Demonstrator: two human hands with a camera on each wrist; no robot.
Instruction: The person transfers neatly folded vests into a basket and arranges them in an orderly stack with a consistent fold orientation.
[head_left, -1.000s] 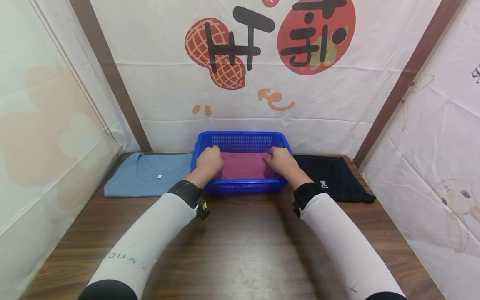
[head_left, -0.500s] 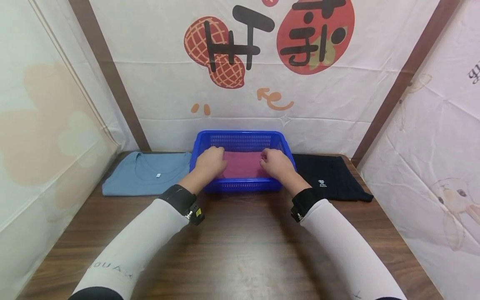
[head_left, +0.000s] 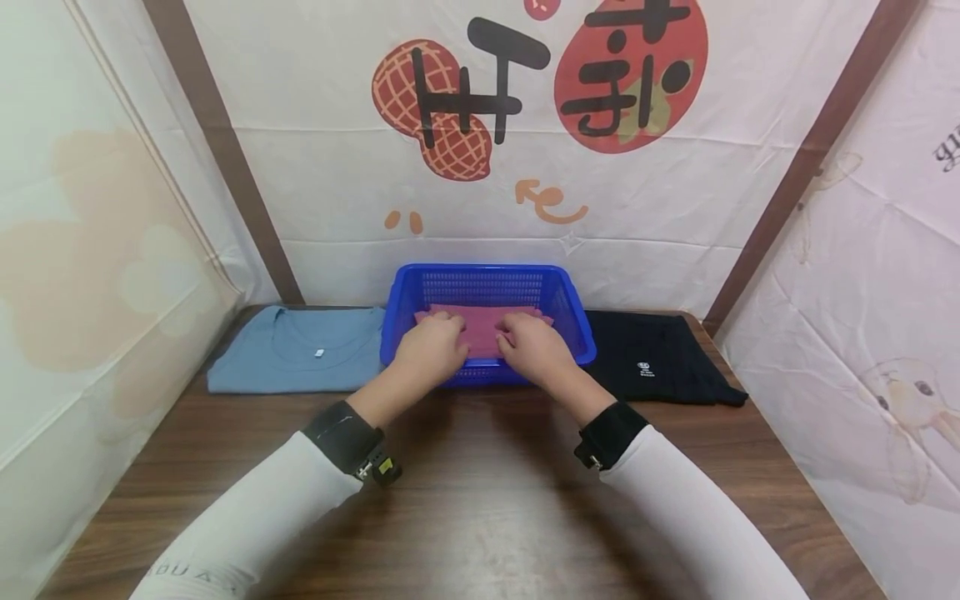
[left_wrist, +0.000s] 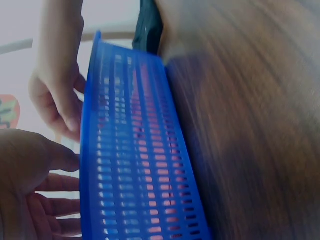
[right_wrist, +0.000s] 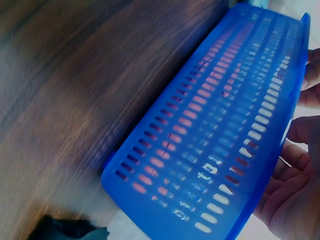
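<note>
A pink folded cloth (head_left: 483,321) lies inside a blue plastic basket (head_left: 487,273), and its color shows through the lower slots of the basket wall in both wrist views. My left hand (head_left: 431,346) is over the near left part of the basket, its fingers loosely extended past the rim in the left wrist view. Opposite it, my right hand (head_left: 536,346) hangs over the near right part with relaxed, slightly bent fingers. Both sets of fingertips are above the cloth, close to each other, and nothing shows pinched between them. The basket's near rim partly hides the fingers in the wrist views.
To the left of the basket lies a folded light-blue shirt (head_left: 300,354). On the right is a folded black garment (head_left: 667,358). All rest on a brown wooden table (head_left: 480,500), with a printed white fabric wall (head_left: 322,200) right behind.
Both hands have moved inward and toward the near rim, from the cloth's sides to above its middle. The cloth's side edges now show beside the hands.
</note>
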